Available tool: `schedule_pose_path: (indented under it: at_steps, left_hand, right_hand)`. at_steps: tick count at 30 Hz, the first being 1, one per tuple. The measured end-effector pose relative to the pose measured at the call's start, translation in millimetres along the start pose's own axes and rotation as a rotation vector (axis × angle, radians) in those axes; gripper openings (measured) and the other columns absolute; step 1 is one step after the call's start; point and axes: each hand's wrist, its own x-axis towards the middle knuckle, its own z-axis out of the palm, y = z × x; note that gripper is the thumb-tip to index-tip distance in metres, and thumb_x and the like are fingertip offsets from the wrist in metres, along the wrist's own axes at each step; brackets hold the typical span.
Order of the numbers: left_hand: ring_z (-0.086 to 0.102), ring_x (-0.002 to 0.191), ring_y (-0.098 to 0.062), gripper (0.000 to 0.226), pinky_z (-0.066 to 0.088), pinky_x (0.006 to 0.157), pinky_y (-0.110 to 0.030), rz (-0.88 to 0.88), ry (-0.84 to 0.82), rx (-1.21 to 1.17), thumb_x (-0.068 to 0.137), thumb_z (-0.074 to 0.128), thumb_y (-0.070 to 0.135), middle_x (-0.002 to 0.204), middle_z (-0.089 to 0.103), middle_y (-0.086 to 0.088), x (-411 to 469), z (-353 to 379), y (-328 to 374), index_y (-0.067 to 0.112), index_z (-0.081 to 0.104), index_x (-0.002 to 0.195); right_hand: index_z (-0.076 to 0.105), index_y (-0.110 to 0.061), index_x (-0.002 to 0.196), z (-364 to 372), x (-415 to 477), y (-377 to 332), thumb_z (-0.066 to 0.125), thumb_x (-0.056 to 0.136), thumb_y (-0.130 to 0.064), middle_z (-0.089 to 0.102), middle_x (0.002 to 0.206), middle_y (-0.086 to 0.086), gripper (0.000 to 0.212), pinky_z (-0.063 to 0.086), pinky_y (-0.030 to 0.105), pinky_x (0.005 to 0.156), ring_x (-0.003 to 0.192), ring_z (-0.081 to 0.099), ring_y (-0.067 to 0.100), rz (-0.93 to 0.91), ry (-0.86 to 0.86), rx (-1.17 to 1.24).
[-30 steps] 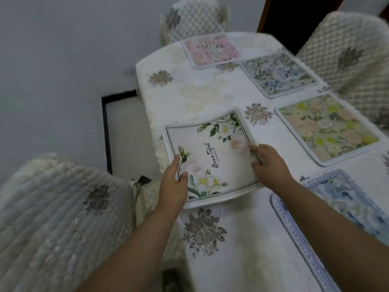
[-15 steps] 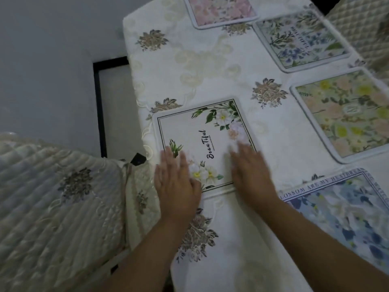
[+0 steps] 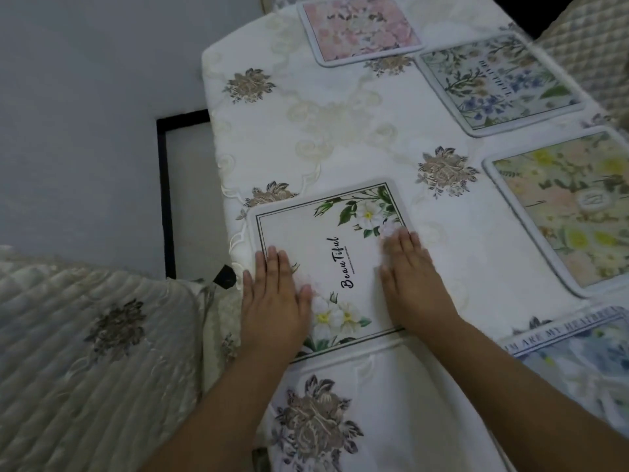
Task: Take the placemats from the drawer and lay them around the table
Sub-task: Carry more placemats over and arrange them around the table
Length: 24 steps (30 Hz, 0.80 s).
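Note:
A white placemat with green leaves, white flowers and the word "Beautiful" lies flat near the table's left edge. My left hand presses on its left side with straight fingers. My right hand lies flat on its right side, fingers straight. Other placemats lie on the table: a pink one at the far end, a blue-and-green floral one, a yellow floral one on the right and a blue one at the near right.
The table wears a white embroidered cloth. A quilted chair stands close at the left, another quilted chair at the far right. Grey floor with a black-framed panel lies left of the table.
One second ago both hands held the white placemat bent above the table. It now lies flat, and both hands have flattened onto it.

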Motion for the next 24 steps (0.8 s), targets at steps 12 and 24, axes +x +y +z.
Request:
schedule_pose_path:
  at_steps: [12, 24]
  left_hand:
    - [-0.007, 0.155, -0.021, 0.079, -0.003, 0.124, -0.045, -0.118, 0.078, -0.022, 0.098, 0.013, 0.059, 0.168, 0.001, -0.006, 100, 8, 1, 0.011, 0.001, 0.160]
    - [0.001, 0.155, -0.018, 0.076, 0.006, 0.124, -0.037, -0.073, -0.216, -0.345, 0.103, 0.038, 0.050, 0.168, -0.002, -0.005, 19, -103, 8, 0.017, 0.001, 0.161]
  right_hand:
    - [0.008, -0.014, 0.157, 9, 111, -3, 0.014, 0.100, -0.052, 0.007, 0.164, 0.003, 0.068, 0.007, 0.037, 0.122, 0.151, 0.003, 0.016, 0.052, 0.117, -0.089]
    - [0.025, -0.027, 0.154, -109, 9, -16, 0.027, 0.103, -0.048, 0.027, 0.159, -0.006, 0.055, 0.026, 0.032, 0.113, 0.145, 0.024, 0.010, 0.049, 0.065, 0.284]
